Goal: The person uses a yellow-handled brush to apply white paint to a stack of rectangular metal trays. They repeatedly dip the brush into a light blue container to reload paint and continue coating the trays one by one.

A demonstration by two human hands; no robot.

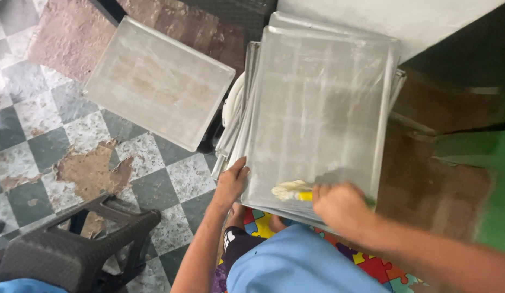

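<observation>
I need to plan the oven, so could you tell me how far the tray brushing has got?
One tray lies apart on the left. The right hand works a yellow-handled brush along the top tray, steadied by the left hand. More trays are stacked beneath.

There are two hands, left (231, 184) and right (339, 206), one brush (290, 191), one stack of trays (317, 108), one separate tray (157, 81) and one stool (73, 244).
</observation>
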